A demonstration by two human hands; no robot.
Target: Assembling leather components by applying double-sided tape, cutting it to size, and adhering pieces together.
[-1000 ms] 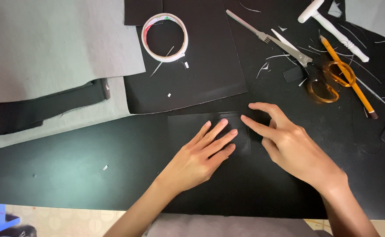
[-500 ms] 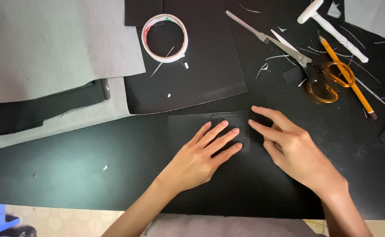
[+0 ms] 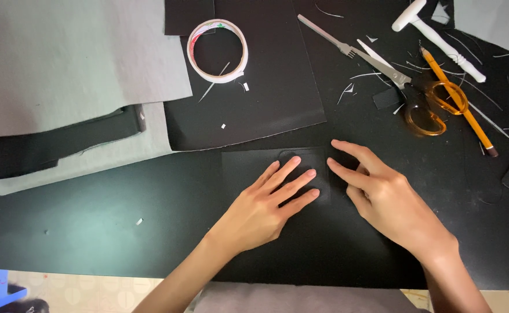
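Black work mat [image 3: 121, 232]: left hand [image 3: 260, 211], right hand [image 3: 391, 200] flat, ungripping, on black sheet [image 3: 248, 165]; scissors [image 3: 408, 87], tape roll [image 3: 217, 50] beyond.

The left hand [image 3: 263, 208] hid part of the black piece [image 3: 248, 168] under it; the piece's edges blurred into the black mat [image 3: 121, 220].

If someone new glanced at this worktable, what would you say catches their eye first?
Most likely the two bare hands low in the middle: the left hand lies flat on a small black sheet, and the right hand touches its right edge with its fingertips. Next come the bright things on the dark mat: orange-handled scissors and a yellow pencil at upper right, and a white tape roll at top centre.
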